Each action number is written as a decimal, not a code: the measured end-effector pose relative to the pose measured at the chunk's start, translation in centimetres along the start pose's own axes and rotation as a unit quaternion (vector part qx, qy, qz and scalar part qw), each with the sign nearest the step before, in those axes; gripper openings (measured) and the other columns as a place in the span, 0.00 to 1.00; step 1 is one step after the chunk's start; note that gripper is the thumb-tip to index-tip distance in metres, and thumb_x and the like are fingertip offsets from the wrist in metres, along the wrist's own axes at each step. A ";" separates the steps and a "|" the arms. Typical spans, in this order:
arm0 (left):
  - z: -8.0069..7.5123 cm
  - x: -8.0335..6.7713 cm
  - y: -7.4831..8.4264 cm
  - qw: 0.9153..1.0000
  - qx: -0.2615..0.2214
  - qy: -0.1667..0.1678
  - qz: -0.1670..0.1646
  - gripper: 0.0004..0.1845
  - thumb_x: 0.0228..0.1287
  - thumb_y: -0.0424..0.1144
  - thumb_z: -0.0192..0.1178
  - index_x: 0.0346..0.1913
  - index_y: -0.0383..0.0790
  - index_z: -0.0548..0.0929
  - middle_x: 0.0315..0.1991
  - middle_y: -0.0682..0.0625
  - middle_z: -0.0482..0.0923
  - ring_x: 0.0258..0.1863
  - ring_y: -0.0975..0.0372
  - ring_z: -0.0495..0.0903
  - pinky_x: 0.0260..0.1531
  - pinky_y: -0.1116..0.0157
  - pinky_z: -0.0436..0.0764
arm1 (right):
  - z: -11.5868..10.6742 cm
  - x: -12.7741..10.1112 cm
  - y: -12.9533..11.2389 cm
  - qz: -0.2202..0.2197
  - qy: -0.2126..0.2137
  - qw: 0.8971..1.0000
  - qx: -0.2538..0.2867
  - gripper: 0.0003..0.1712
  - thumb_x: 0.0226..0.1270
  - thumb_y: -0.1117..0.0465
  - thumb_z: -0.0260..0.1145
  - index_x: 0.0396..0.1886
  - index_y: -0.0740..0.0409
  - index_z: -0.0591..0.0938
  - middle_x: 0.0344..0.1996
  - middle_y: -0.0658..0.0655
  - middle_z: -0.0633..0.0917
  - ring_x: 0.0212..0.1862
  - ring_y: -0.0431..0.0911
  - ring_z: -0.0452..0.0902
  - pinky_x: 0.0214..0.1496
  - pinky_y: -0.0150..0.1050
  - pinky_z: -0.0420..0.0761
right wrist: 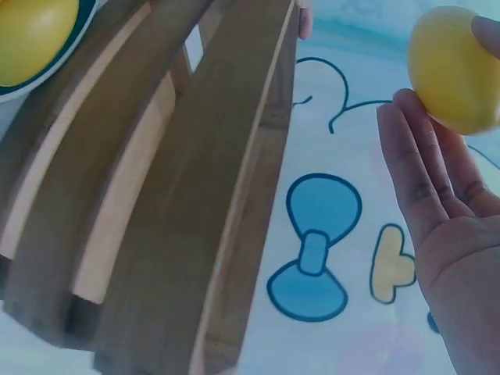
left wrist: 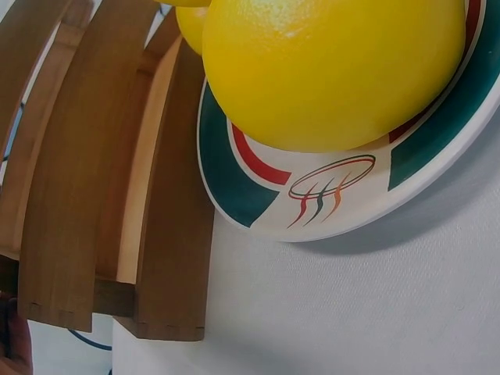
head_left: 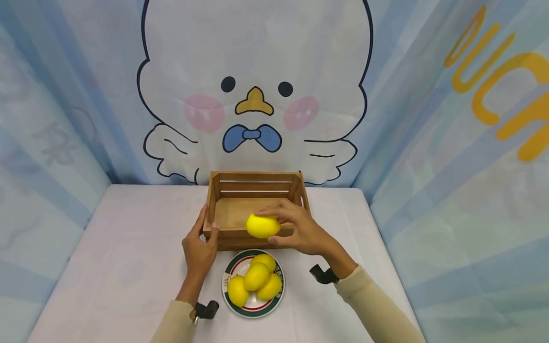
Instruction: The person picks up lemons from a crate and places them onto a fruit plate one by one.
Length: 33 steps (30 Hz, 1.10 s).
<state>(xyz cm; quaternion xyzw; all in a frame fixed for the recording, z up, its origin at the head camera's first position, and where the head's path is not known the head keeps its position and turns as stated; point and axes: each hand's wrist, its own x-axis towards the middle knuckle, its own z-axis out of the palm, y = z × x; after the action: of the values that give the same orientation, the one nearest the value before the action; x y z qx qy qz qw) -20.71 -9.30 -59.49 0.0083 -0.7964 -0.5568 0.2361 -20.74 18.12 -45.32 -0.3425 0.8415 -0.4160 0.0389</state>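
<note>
My right hand (head_left: 300, 229) pinches a yellow lemon (head_left: 263, 226) between thumb and fingers, up over the near edge of a slatted wooden crate (head_left: 233, 243). In the right wrist view the lemon (right wrist: 449, 74) sits at the fingertips, beyond the crate's top slat (right wrist: 180, 180). At the crate's left near corner, my left hand (head_left: 200, 252) grips the side, thumb over the rim and fingers along the outside. A little of that hand (left wrist: 16, 348) shows at the left wrist view's lower left. The crate's bare wooden bottom (head_left: 231, 212) is visible.
Close in front of the crate stands a round plate with a green and red rim (head_left: 253, 314), bearing several lemons (head_left: 256, 277) in a heap. A white cloth (head_left: 141, 257) covers the table. Behind the crate hangs a printed curtain (head_left: 257, 47), with more curtains at both sides.
</note>
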 end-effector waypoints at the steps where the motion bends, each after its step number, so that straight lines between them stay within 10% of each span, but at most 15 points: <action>1: 0.0 0.0 0.0 1.000 0.001 0.000 0.001 0.31 0.78 0.37 0.62 0.80 0.45 0.70 0.78 0.53 0.72 0.75 0.51 0.75 0.72 0.50 0.77 | 0.0 -0.2 0.1 0.000 0.000 1.000 0.005 0.34 0.65 0.60 0.79 0.71 0.41 0.82 0.65 0.49 0.81 0.64 0.46 0.77 0.63 0.46 0.86; 33: 0.0 0.1 0.2 1.000 0.001 0.002 -0.002 0.31 0.78 0.37 0.63 0.80 0.46 0.71 0.78 0.51 0.72 0.74 0.50 0.76 0.70 0.49 0.79 | 1.8 -5.8 0.4 0.058 0.036 0.994 0.083 0.35 0.64 0.65 0.78 0.71 0.42 0.82 0.62 0.49 0.82 0.57 0.47 0.80 0.61 0.41 0.88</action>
<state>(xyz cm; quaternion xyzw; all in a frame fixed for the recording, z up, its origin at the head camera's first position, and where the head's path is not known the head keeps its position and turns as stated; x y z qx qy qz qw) -20.75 -9.21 -59.26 0.0116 -0.7967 -0.5562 0.2364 -15.95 20.62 -48.05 -0.2735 0.8231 -0.4938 0.0613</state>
